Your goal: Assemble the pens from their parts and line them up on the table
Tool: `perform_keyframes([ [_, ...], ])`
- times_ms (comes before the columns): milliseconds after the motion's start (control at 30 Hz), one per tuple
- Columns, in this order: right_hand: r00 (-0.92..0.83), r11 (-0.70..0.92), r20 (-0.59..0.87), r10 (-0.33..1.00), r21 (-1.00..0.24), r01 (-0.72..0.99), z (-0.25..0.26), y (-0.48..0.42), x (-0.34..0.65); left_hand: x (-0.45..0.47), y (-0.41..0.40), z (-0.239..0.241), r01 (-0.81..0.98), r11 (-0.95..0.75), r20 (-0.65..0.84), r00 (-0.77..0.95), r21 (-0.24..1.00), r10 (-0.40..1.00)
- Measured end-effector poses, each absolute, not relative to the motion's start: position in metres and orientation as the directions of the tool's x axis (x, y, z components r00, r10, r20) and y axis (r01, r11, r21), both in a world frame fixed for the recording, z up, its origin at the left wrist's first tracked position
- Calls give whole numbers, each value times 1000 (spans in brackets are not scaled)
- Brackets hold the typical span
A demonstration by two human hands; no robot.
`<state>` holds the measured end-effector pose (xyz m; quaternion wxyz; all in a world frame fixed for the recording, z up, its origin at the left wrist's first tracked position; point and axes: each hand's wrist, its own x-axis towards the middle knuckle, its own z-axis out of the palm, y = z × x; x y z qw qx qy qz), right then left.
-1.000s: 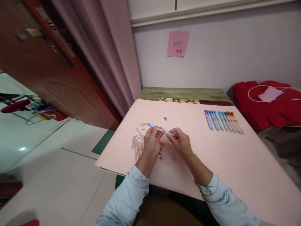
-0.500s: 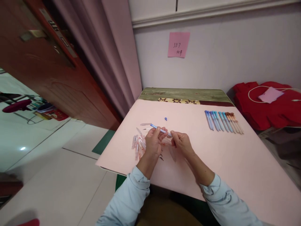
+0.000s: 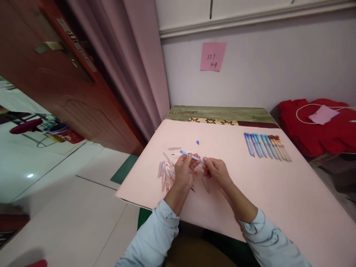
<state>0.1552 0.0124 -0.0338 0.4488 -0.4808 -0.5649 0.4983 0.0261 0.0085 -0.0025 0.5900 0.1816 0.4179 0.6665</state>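
Note:
Between my two hands I hold a blue pen barrel (image 3: 185, 152), tilted down to the right over the table. My left hand (image 3: 184, 170) is closed round its middle, thumb on top. The fingers of my right hand (image 3: 216, 170) pinch its right end, where a pale tip partly shows. A small dark blue pen topper (image 3: 197, 142) lies beyond my hands. Beside and partly behind my left hand is a heap of clear and pinkish pen parts (image 3: 166, 172). A thin refill (image 3: 175, 154) lies just past the heap.
A row of finished-looking pens in blue, turquoise and brown (image 3: 261, 145) lies at the table's right. The pink-covered table (image 3: 250, 193) meets a wall with a pink note (image 3: 213, 56). Red cloth (image 3: 294, 122) is at the right; a wooden door (image 3: 83, 100) stands left.
The whole view has shifted slightly, so things appear a little lower and farther right. Both hands keep the blue pen barrel in nearly the same pose.

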Motion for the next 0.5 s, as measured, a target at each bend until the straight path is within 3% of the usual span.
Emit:
perform_keyframes([
  [233, -59, 188, 181, 982, -970, 155, -36, 9, 150, 19, 10, -1, -612, 32, -246, -269, 790, 931],
  [500, -129, 141, 125, 984, -982, 126, -30, 6, 151, 18, 12, -1, -479, 20, -159, -251, 877, 955],
])
